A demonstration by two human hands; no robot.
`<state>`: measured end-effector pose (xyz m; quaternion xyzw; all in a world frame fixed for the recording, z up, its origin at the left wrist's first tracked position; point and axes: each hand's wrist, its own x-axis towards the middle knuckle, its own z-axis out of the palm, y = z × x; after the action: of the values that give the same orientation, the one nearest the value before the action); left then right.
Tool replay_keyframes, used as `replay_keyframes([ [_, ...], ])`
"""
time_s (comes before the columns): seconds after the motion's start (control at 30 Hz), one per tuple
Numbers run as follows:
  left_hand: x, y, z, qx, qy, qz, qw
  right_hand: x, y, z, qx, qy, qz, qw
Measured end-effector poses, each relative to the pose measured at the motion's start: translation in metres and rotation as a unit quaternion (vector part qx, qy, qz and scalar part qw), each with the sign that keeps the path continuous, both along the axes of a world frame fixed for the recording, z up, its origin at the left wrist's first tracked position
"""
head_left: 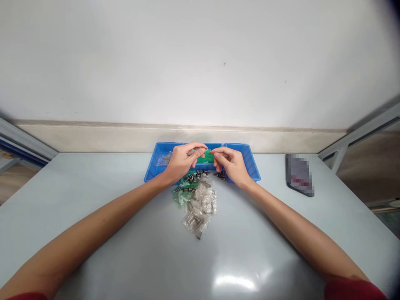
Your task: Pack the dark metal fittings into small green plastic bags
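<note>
Both hands are raised over the middle blue bin (215, 146), their fingertips a short way apart. My left hand (187, 157) and my right hand (229, 161) each pinch at an edge of a green plastic bag (206, 156) that shows between them. Below the hands, in front of the bins, lies a pile of clear bags with small metal parts (203, 200). Green bags with dark parts (184, 196) are at its left side. Several loose black parts (219, 175) sit near the right wrist.
A left blue bin (151, 166) holds clear bags, and a right blue bin (250, 162) stands beside the middle one. A dark, blurred flat object (299, 175) lies at the right. Behind the grey table (125, 241) is a wall; metal frames flank it.
</note>
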<state>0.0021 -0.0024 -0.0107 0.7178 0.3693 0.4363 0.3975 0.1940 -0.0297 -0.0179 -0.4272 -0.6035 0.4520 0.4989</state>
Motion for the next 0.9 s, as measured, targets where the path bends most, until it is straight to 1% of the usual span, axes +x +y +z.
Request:
replay_keyframes([
  [0.1,-0.0012,-0.0002,-0.0004,-0.006,0.0,-0.009,1.0,0.0003,-0.0008,0.0002,0.0,-0.002,0.003,1.0],
  [0.2,-0.0014,-0.0021,0.002,-0.013,0.007,-0.025,1.0,0.0004,-0.0014,0.0004,0.012,-0.008,0.013,1.0],
  [0.3,-0.0004,-0.0039,0.0044,-0.016,0.014,-0.027,0.999,0.0,-0.0025,0.001,0.022,-0.023,0.014,0.999],
  [0.53,0.0007,-0.0048,0.0064,0.003,0.053,-0.044,0.998,-0.0018,-0.0047,0.0027,0.039,-0.056,0.019,0.997],
  [0.67,0.0004,-0.0043,0.0072,0.014,0.066,-0.043,0.997,-0.0015,-0.0029,0.001,0.04,-0.063,0.03,0.997],
  [0.9,0.0008,-0.0048,0.0073,0.003,0.069,-0.047,0.997,-0.0013,-0.004,0.0011,0.031,-0.052,0.038,0.997],
])
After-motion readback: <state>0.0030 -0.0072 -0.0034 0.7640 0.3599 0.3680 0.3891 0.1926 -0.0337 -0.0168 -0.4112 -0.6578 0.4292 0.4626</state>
